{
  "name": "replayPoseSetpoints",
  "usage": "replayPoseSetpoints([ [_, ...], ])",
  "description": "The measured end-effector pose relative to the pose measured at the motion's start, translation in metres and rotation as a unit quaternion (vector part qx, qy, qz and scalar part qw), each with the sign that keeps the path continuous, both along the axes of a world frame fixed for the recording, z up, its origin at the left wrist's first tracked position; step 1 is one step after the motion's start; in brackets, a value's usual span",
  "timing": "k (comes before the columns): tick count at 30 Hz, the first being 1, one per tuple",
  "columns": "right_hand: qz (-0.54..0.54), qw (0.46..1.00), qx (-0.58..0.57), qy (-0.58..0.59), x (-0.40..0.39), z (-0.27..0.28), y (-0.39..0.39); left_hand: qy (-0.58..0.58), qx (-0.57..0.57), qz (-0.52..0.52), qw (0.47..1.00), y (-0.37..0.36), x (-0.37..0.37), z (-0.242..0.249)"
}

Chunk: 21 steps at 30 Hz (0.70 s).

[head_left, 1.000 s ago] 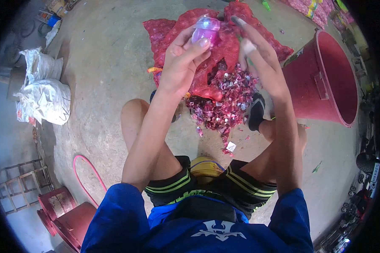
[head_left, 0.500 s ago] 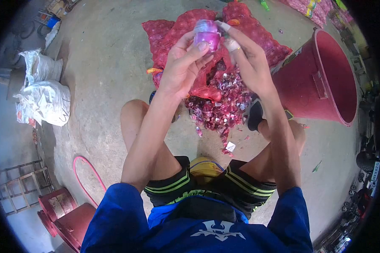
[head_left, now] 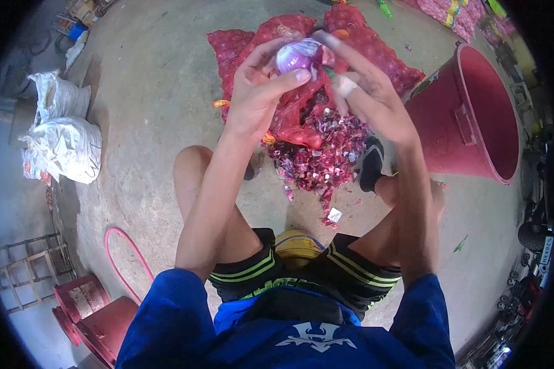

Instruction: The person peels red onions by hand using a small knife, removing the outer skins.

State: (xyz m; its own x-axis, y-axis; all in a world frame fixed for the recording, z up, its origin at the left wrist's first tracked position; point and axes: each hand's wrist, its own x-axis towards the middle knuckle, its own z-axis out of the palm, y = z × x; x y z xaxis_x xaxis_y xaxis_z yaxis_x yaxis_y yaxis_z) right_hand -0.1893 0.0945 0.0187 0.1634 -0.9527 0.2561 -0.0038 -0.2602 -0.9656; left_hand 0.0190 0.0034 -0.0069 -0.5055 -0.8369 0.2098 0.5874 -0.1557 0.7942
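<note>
A shiny purple onion [head_left: 293,58] is gripped by my left hand [head_left: 257,89], thumb in front and fingers behind. My right hand [head_left: 375,101] is curled close to the onion's right side, with white tape on its thumb and a finger. A small green piece [head_left: 330,72] shows at that thumb; what it belongs to is hidden, and the fingertips are blurred. Beneath both hands, a heap of purple onion skins [head_left: 320,154] spreads over the floor. Red mesh sacks [head_left: 372,52] full of onions lie just beyond it.
A large red tub [head_left: 437,123] stands at the right. White sacks [head_left: 64,144] sit at the left, and red buckets [head_left: 108,326] with a pink hose [head_left: 111,252] lie lower left. Between my legs is a yellow round object [head_left: 298,243].
The onion has turned in my left hand and now shows a smooth, pale purple side. My right hand has moved slightly right and down, and a bit of green now shows at its thumb.
</note>
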Motion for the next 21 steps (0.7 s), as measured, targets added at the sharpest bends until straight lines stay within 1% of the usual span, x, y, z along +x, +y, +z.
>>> replayPoseSetpoints([
  [1, -0.002, 1.0, 0.002, 0.001, -0.001, -0.004, -0.002, 0.001, -0.005, 0.002, 1.0, 0.001, -0.001, -0.002],
  [2, -0.025, 0.999, -0.016, 0.016, -0.003, -0.009, -0.007, 0.002, -0.005, 0.002, 1.0, 0.002, -0.002, -0.003],
  [4, -0.073, 0.996, -0.04, 0.027, 0.002, -0.01, -0.01, -0.032, 0.008, 0.01, 0.999, 0.001, 0.0, -0.003],
  [5, -0.072, 0.996, -0.042, 0.026, 0.002, -0.009, -0.012, -0.032, 0.006, 0.011, 0.999, -0.001, 0.001, -0.003],
  [7, -0.131, 0.991, -0.023, 0.008, 0.001, -0.008, -0.013, 0.005, 0.01, -0.052, 0.999, -0.005, 0.004, -0.008],
  [8, -0.173, 0.984, -0.009, 0.035, -0.006, -0.011, -0.018, 0.004, 0.009, -0.053, 0.999, -0.005, 0.004, -0.011],
  [10, -0.174, 0.984, -0.01, 0.019, -0.013, -0.02, -0.021, 0.064, 0.021, -0.147, 0.987, -0.006, 0.004, -0.012],
  [11, -0.173, 0.985, -0.013, 0.004, -0.016, -0.024, -0.023, 0.064, 0.018, -0.149, 0.987, -0.008, 0.001, -0.012],
  [13, -0.164, 0.986, -0.019, 0.0, -0.01, -0.013, -0.017, 0.069, 0.061, -0.184, 0.979, -0.009, -0.002, -0.011],
  [14, -0.166, 0.985, -0.046, 0.011, -0.01, -0.011, -0.014, 0.068, 0.06, -0.183, 0.979, -0.008, -0.004, -0.012],
  [15, -0.169, 0.983, -0.073, 0.022, -0.01, -0.011, -0.013, 0.042, 0.076, -0.153, 0.984, -0.006, -0.007, -0.013],
  [16, -0.169, 0.983, -0.071, 0.021, -0.01, -0.012, -0.013, 0.016, 0.092, -0.125, 0.988, -0.004, -0.008, -0.014],
  [17, -0.199, 0.976, -0.077, 0.045, -0.009, -0.015, -0.014, 0.015, 0.094, -0.126, 0.988, -0.003, -0.008, -0.014],
  [18, -0.228, 0.968, -0.081, 0.069, -0.01, -0.019, -0.016, 0.018, 0.079, -0.112, 0.99, -0.002, -0.008, -0.014],
  [19, -0.229, 0.968, -0.079, 0.068, -0.016, -0.025, -0.019, 0.021, 0.063, -0.098, 0.993, -0.001, -0.009, -0.014],
  [20, -0.253, 0.962, -0.025, 0.099, -0.03, -0.034, -0.026, 0.021, 0.063, -0.1, 0.993, -0.001, -0.008, -0.013],
  [21, -0.276, 0.952, 0.03, 0.13, -0.045, -0.046, -0.033, 0.017, 0.03, -0.088, 0.996, -0.002, -0.007, -0.012],
])
